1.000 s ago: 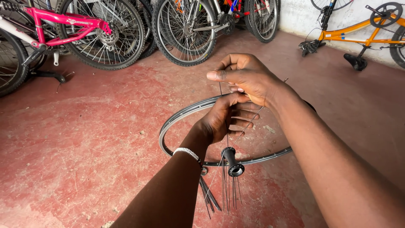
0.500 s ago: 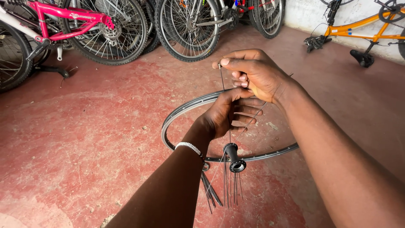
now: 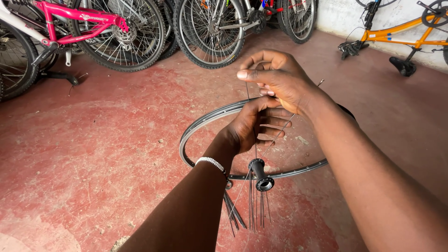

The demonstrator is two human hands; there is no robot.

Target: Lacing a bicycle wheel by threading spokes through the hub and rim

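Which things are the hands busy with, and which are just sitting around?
In use:
- left hand and right hand, pinching thin spokes
- black hub with spokes hanging
- bare wheel rim

Sitting around:
- pink bicycle
- orange bicycle
- parked bicycle wheels

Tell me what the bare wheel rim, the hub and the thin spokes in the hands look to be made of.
Rim: looks like metal, a dull silver-grey hoop with spoke holes along it.
Hub: probably metal too, dark and glossy, with a bright ring at its open end.
Spokes: thin, straight steel-looking wires, grey with a slight shine; the right hand pinches one, the left hand is beside it.
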